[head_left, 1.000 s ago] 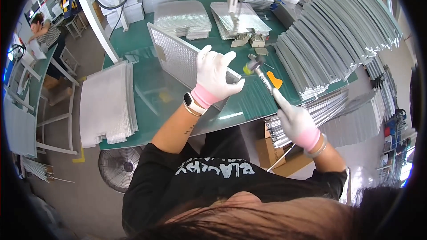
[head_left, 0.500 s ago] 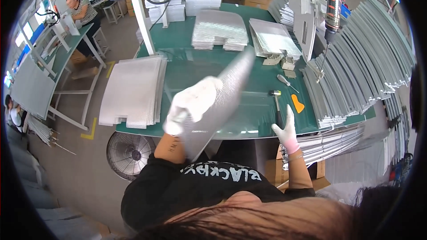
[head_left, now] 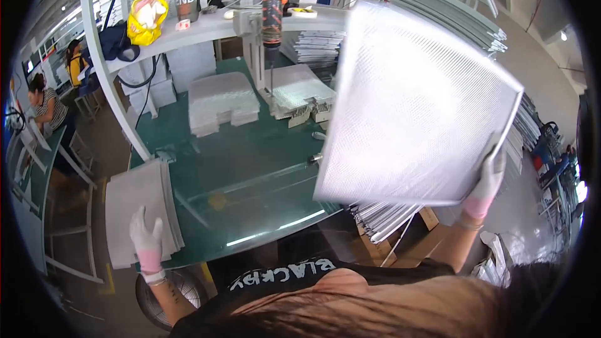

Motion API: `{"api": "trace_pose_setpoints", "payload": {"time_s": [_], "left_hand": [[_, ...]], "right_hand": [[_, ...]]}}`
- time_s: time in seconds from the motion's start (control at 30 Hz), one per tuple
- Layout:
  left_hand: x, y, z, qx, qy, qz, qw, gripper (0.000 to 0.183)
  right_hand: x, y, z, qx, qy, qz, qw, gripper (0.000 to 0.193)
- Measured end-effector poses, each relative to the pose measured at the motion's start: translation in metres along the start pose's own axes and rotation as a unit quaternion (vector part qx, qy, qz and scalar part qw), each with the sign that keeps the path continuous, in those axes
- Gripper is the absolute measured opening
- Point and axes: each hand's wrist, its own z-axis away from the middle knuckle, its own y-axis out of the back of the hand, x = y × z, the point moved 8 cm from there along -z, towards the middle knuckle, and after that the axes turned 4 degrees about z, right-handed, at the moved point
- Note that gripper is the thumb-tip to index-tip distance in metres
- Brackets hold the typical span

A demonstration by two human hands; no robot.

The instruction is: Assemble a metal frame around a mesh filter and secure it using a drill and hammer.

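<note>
My right hand (head_left: 490, 178), in a white glove with a pink cuff, grips a large silvery mesh panel (head_left: 419, 106) by its lower right edge. The panel is raised and tilted over the table's right side, hiding what lies behind it. My left hand (head_left: 147, 235), gloved the same way, is spread with nothing in it. It is over the near part of a stack of pale sheets (head_left: 131, 191) at the table's left edge; whether it touches them I cannot tell.
A power screwdriver (head_left: 273, 15) hangs above the green table (head_left: 244, 163). Farther back lie a notched sheet stack (head_left: 224, 100) and another sheet stack (head_left: 299, 87) beside metal brackets. Long metal strips (head_left: 385, 219) lie low at the right. A fan (head_left: 166, 297) stands below left.
The panel has gone from my left hand to my right and swung up to the right. My left hand has moved left to the sheet stack. The view has turned right.
</note>
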Motion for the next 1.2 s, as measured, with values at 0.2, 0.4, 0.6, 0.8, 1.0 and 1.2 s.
{"api": "trace_pose_setpoints", "payload": {"time_s": [0.2,0.4,0.6,0.8,1.0,1.2], "left_hand": [[-0.032,-0.003,0.046,-0.211,0.038,-0.244,0.946,0.106],[-0.105,-0.008,0.028,-0.252,-0.017,-0.127,0.959,0.093],[-0.076,0.048,0.023,-0.255,0.227,0.072,0.937,0.053],[0.068,0.071,0.008,0.18,-0.172,0.035,0.968,0.031],[0.194,-0.111,0.063,-0.108,-0.191,-0.03,0.975,0.033],[0.227,-0.274,0.092,-0.377,-0.299,0.108,0.87,0.046]], "right_hand": [[-0.059,0.084,-0.23,0.094,0.068,0.033,0.993,0.038],[-0.028,0.057,-0.433,-0.168,0.187,0.044,0.967,0.025],[0.017,-0.009,-0.416,0.04,-0.024,0.521,0.852,0.055],[-0.011,0.007,-0.299,0.227,0.174,0.131,0.949,0.036],[0.058,-0.103,-0.009,0.003,0.36,0.184,0.915,0.024],[0.228,-0.281,0.291,-0.58,0.072,0.16,0.795,0.039]]}}
